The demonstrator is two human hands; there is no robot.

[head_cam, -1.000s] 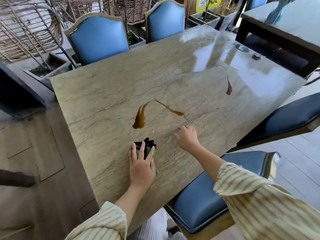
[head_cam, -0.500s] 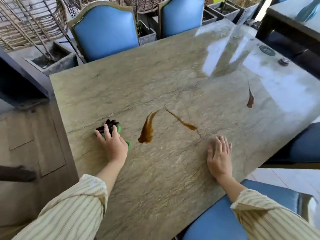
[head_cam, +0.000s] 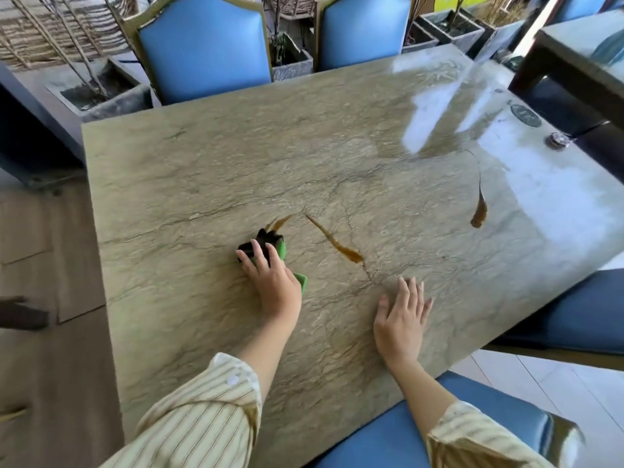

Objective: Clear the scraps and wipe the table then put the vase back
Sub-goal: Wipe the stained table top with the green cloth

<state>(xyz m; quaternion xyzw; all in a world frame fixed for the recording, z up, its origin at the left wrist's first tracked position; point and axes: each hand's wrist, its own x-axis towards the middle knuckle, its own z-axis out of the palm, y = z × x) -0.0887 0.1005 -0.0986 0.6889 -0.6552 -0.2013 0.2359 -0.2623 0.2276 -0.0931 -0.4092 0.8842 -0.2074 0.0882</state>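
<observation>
On the greenish stone table [head_cam: 219, 163] my left hand [head_cam: 275, 282] presses a bunched green and black cloth [head_cam: 282, 249] down with fairly straight fingers. The cloth covers most of a brown smear, whose tip [head_cam: 278, 222] sticks out beyond it. A second brown streak [head_cam: 341, 246] lies just right of the cloth. A third [head_cam: 479, 211] sits far right. My right hand [head_cam: 401, 315] lies flat on the tabletop, holding nothing. A teal object [head_cam: 609, 45], cut off by the frame edge, stands on the neighbouring dark table.
Blue chairs stand at the far side [head_cam: 202, 45] [head_cam: 364, 28], at the right [head_cam: 580, 319] and right below me [head_cam: 405, 440]. A small metal knob [head_cam: 557, 140] and a dark disc [head_cam: 525, 115] sit near the table's far right corner. Stone planters [head_cam: 101, 92] line the back.
My left hand has slid the cloth rightward from the table's left part onto the left brown smear. My right hand stays flat on the table.
</observation>
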